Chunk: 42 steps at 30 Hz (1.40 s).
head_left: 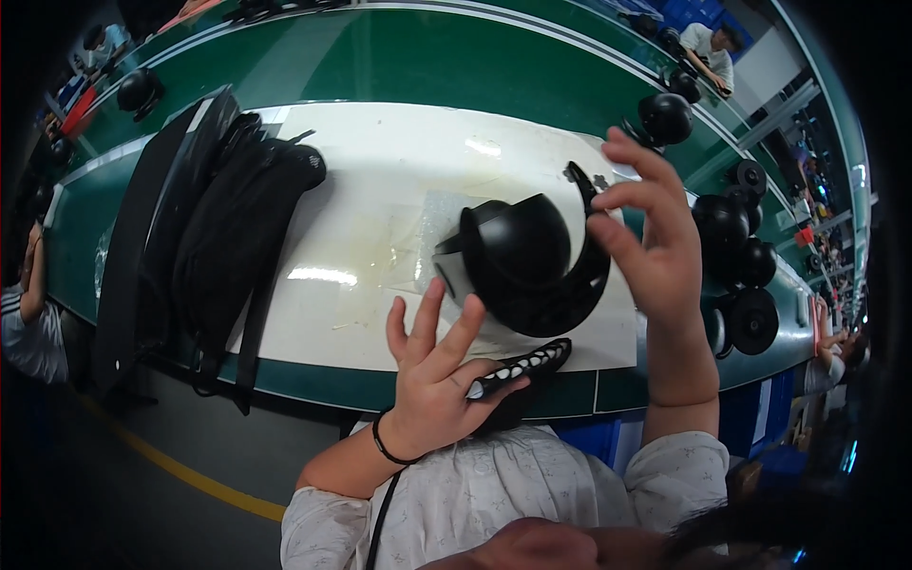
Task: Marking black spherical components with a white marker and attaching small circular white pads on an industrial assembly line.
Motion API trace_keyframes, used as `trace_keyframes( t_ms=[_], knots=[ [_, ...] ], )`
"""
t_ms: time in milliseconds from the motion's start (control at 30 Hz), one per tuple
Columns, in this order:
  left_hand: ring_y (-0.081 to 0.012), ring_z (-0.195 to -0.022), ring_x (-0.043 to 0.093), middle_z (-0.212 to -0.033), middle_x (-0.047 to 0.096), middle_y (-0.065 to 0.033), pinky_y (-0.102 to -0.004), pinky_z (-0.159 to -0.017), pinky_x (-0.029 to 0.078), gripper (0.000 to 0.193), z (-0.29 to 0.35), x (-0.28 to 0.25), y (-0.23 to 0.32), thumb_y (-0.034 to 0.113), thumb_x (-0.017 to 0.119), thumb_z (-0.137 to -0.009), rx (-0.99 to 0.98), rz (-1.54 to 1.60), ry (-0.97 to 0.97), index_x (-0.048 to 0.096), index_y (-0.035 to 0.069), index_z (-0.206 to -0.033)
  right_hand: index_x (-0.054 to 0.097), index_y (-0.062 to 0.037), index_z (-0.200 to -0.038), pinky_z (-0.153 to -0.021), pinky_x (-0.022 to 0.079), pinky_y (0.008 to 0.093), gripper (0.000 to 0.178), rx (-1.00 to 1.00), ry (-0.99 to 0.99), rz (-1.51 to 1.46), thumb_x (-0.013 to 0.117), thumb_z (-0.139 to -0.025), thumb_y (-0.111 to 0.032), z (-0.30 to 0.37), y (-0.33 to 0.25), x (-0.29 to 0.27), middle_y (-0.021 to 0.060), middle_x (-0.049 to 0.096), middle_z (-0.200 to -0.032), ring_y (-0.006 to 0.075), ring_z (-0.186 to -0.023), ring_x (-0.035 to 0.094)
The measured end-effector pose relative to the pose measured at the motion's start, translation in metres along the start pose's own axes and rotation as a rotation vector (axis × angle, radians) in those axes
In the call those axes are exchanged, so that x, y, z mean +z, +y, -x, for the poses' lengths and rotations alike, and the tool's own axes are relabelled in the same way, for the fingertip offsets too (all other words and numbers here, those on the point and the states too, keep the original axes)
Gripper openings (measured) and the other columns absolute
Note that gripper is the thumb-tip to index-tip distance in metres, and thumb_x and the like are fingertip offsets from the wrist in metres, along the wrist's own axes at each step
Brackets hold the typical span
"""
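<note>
A glossy black helmet-like shell (518, 242), its hollow partly showing, lies tilted on the white sheet in front of me. Below it, my left hand (432, 380) has a slim black strip with white oval marks (537, 364) between thumb and palm, its other fingers fanned out near the shell's lower left side. On the shell's right, my right hand (657, 228) is raised, thumb and forefinger pinched at a thin curved black piece (582, 185). Whether this piece is joined to the shell I cannot tell.
The white sheet (361, 152) covers part of a green bench. Left of it lie a black fabric bag (242, 209) and a long black case (138, 247). Several round black shells, one of them nearby (720, 220), stand at right. Across the bench a person (711, 57) works.
</note>
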<state>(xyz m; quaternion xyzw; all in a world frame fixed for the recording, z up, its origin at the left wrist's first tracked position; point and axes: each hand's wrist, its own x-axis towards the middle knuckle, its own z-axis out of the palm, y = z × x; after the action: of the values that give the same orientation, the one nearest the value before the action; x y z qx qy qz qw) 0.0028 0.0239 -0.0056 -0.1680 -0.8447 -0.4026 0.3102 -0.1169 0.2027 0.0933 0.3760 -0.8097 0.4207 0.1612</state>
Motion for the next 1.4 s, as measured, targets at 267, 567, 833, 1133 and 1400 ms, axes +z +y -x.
trace_keyframes(
  t_ms=[267, 567, 833, 1133, 1400],
  knots=[
    [-0.0408, -0.125, 0.027, -0.135, 0.036, -0.0125, -0.0501, -0.101, 0.009, 0.022, 0.003, 0.003, -0.005, 0.028, 0.076, -0.061, 0.036, -0.046, 0.020, 0.063, 0.011, -0.064, 0.060, -0.0071, -0.087, -0.097, 0.028, 0.0366, 0.011, 0.172, -0.015, -0.145, 0.056, -0.081, -0.015, -0.004, 0.026, -0.005, 0.0099, 0.045, -0.121, 0.0255, -0.120, 0.036],
    [-0.0399, -0.125, 0.027, -0.136, 0.034, -0.0117, -0.0494, -0.102, 0.009, 0.021, 0.002, 0.003, -0.004, 0.029, 0.076, -0.062, 0.042, -0.074, 0.007, 0.064, 0.012, -0.065, 0.062, -0.0095, -0.083, -0.091, 0.030, 0.0376, 0.009, -0.077, 0.047, 0.352, 0.058, -0.076, -0.015, -0.005, 0.022, 0.000, 0.0056, 0.052, -0.112, 0.0261, -0.111, 0.042],
    [-0.0399, -0.125, 0.028, -0.136, 0.034, -0.0120, -0.0496, -0.102, 0.010, 0.021, 0.001, 0.002, -0.003, 0.029, 0.076, -0.062, 0.030, -0.085, -0.017, 0.064, 0.012, -0.065, 0.063, -0.0121, -0.095, -0.089, 0.030, 0.0367, 0.022, -0.347, -0.101, 0.813, 0.060, -0.073, -0.016, 0.001, 0.005, -0.013, -0.0011, 0.051, -0.115, 0.0181, -0.115, 0.041],
    [-0.0426, -0.125, 0.026, -0.138, 0.032, -0.0127, -0.0506, -0.101, 0.012, 0.022, 0.003, 0.002, -0.007, 0.029, 0.077, -0.060, 0.053, -0.044, -0.014, 0.064, 0.012, -0.066, 0.054, 0.0040, -0.104, -0.038, 0.025, 0.0116, 0.040, 0.720, -0.339, -0.926, 0.036, -0.089, -0.028, -0.019, 0.048, 0.003, 0.0075, 0.062, -0.077, 0.0001, -0.044, 0.038],
    [-0.0481, -0.124, 0.022, -0.137, 0.032, -0.0135, -0.0536, -0.097, 0.023, 0.026, 0.011, -0.014, -0.012, 0.025, 0.077, -0.060, -0.015, 0.024, -0.087, 0.061, 0.007, -0.072, 0.058, 0.0017, -0.091, -0.056, 0.041, 0.0182, 0.024, 0.723, 0.137, -0.947, 0.048, -0.087, -0.020, -0.065, 0.109, -0.031, 0.0007, 0.057, -0.071, 0.0057, -0.061, 0.052]
  ],
)
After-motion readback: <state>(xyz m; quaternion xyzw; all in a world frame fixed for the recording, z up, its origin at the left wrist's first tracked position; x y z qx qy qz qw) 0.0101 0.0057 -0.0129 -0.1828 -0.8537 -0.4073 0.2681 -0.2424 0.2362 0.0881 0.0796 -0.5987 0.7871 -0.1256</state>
